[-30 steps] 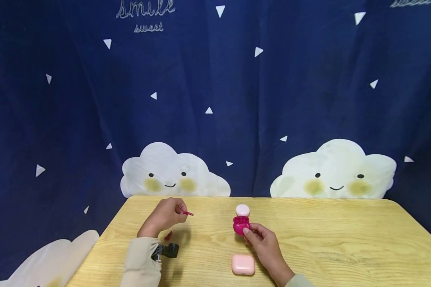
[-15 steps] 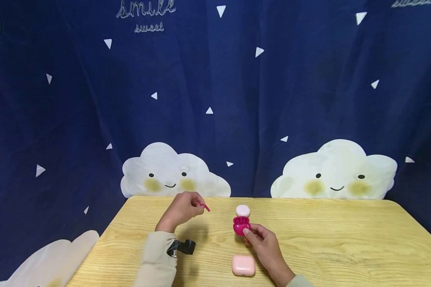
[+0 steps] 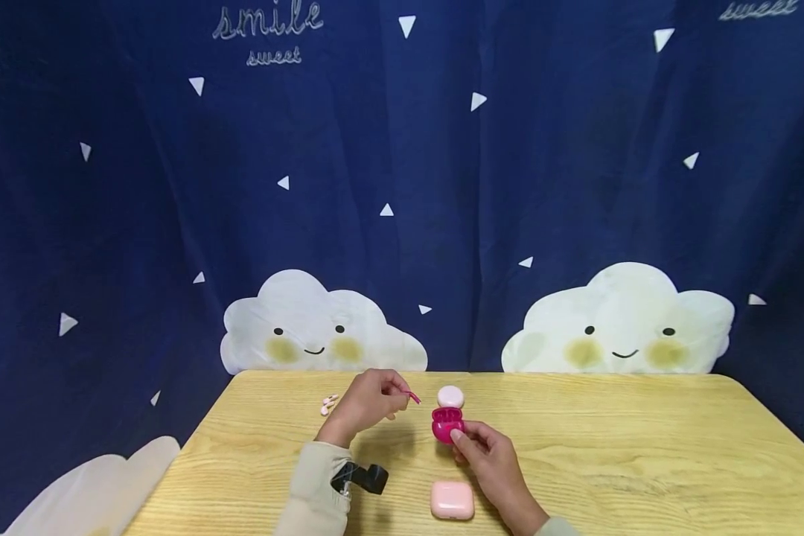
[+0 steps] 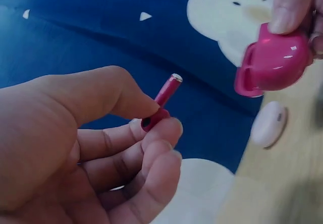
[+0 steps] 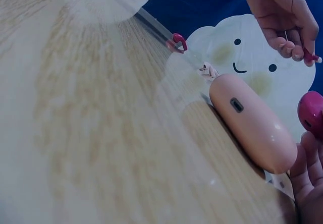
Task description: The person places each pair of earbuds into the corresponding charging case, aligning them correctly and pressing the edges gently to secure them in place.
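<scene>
My left hand (image 3: pixel 370 400) pinches a magenta earbud (image 4: pixel 168 91) between thumb and index finger, its metal-tipped stem pointing up and away in the left wrist view. To the right, my right hand (image 3: pixel 499 463) grips a small magenta earbud charging case (image 3: pixel 447 429), thumb on its front and lid raised. A short gap separates earbud and case. A second magenta earbud (image 5: pixel 179 41) lies on the table in the right wrist view; the left arm hides it from the head view.
A round pale pink case (image 3: pixel 451 396) sits just behind the magenta one. Nearer the front is a closed rounded pink case (image 3: pixel 452 500). Pale pink earbuds (image 3: pixel 328 404) lie on the wooden table (image 3: pixel 643 447) at back left. A dark blue curtain (image 3: pixel 442 149) hangs behind.
My left hand has moved right with the magenta earbud, closer to the case. The pale pink earbuds it covered now show in the head view. The right hand holds still.
</scene>
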### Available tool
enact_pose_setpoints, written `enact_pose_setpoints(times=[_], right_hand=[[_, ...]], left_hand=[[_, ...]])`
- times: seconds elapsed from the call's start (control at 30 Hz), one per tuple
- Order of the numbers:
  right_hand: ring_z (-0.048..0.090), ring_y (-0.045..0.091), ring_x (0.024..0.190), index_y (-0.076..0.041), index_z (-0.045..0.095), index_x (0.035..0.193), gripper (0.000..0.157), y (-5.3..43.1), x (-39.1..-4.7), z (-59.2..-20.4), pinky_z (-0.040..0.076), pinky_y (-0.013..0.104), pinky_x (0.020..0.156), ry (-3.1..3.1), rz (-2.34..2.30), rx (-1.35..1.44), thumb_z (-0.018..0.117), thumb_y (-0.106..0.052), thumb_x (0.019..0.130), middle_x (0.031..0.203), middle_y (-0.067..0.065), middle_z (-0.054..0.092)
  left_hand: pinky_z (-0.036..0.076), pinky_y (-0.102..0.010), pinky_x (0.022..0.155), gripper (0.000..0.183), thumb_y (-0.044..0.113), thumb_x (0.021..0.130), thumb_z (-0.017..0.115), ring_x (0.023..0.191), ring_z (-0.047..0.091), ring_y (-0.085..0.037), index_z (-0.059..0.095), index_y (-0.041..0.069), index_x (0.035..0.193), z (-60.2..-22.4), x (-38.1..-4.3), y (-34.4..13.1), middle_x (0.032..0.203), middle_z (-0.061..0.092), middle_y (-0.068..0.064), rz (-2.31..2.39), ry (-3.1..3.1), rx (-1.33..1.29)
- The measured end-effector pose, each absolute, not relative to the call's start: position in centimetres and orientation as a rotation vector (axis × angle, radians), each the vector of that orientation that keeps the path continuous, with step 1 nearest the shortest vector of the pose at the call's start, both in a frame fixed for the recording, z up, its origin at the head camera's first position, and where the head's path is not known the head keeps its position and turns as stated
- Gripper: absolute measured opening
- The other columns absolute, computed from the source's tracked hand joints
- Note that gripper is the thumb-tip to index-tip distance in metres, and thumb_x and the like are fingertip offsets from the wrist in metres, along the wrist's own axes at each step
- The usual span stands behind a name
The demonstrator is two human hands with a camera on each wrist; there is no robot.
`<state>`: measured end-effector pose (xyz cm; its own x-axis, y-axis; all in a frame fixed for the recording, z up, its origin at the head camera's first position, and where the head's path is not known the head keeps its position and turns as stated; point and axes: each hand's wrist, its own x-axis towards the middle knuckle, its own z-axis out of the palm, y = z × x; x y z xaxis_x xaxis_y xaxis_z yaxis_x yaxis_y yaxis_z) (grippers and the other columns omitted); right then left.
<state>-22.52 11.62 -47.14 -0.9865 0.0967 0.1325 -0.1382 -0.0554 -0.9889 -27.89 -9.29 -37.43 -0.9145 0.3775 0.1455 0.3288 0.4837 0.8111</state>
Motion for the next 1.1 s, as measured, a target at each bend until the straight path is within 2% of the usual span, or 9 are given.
enact_pose_setpoints(times=[0.1,0.27,0.5,0.6,0.7,0.93,1.1], right_hand=[[0.063,0.017,0.068,0.008,0.065,0.107,0.027,11.5,-22.5,-47.2,0.056,0.029,0.064,-2.038,2.174,0.046,0.069,-0.011,0.088,0.086,0.015,0.068],[0.063,0.017,0.067,0.008,0.066,0.105,0.025,11.5,-22.5,-47.3,0.056,0.029,0.063,-2.025,2.18,0.039,0.069,-0.01,0.088,0.084,0.015,0.068],[0.063,0.017,0.068,0.006,0.067,0.105,0.023,11.5,-22.6,-47.4,0.055,0.028,0.062,-2.025,2.183,0.04,0.069,-0.01,0.088,0.084,0.014,0.068],[0.063,0.018,0.068,0.006,0.067,0.105,0.023,11.5,-22.7,-47.3,0.055,0.028,0.062,-2.028,2.174,0.046,0.069,-0.01,0.089,0.085,0.015,0.068],[0.063,0.018,0.069,0.006,0.067,0.105,0.024,11.6,-22.7,-47.2,0.055,0.028,0.063,-2.033,2.164,0.06,0.069,-0.011,0.089,0.086,0.015,0.068],[0.063,0.016,0.069,0.007,0.066,0.106,0.027,11.6,-22.7,-47.2,0.055,0.028,0.063,-2.039,2.148,0.085,0.07,-0.013,0.089,0.087,0.014,0.068],[0.064,0.016,0.07,0.006,0.066,0.105,0.026,11.5,-22.6,-47.2,0.056,0.027,0.064,-2.053,2.131,0.085,0.07,-0.014,0.088,0.087,0.012,0.069]], left_hand=[[0.055,-0.041,0.062,0.009,0.002,0.081,0.064,0.063,0.06,-0.02,0.066,0.001,0.089,-38.0,-27.8,-9.1,0.07,0.063,-0.003,1.516,2.572,0.635],[0.056,-0.038,0.064,0.01,0.001,0.084,0.064,0.074,0.063,-0.029,0.064,0.0,0.093,-38.4,-27.8,-8.9,0.076,0.066,-0.009,1.581,2.484,0.691],[0.05,-0.029,0.06,0.013,0.001,0.083,0.068,0.064,0.056,-0.012,0.063,0.009,0.091,-38.9,-28.2,-8.6,0.074,0.061,-0.002,1.48,2.553,0.759],[0.046,-0.025,0.061,0.017,0.001,0.081,0.07,0.065,0.054,-0.009,0.062,0.013,0.09,-39.1,-28.4,-8.4,0.074,0.06,0.001,1.37,2.636,0.833],[0.047,-0.024,0.065,0.019,0.0,0.08,0.07,0.069,0.056,-0.009,0.06,0.014,0.088,-39.2,-28.4,-8.2,0.075,0.061,0.003,1.268,2.71,0.934],[0.046,-0.023,0.066,0.022,-0.008,0.078,0.067,0.076,0.062,-0.027,0.058,0.009,0.087,-38.9,-28.1,-7.7,0.08,0.066,-0.011,1.202,2.728,1.045],[0.047,-0.023,0.068,0.022,-0.007,0.078,0.068,0.077,0.063,-0.024,0.058,0.01,0.087,-39.0,-27.9,-7.5,0.081,0.066,-0.009,1.143,2.763,1.044]])
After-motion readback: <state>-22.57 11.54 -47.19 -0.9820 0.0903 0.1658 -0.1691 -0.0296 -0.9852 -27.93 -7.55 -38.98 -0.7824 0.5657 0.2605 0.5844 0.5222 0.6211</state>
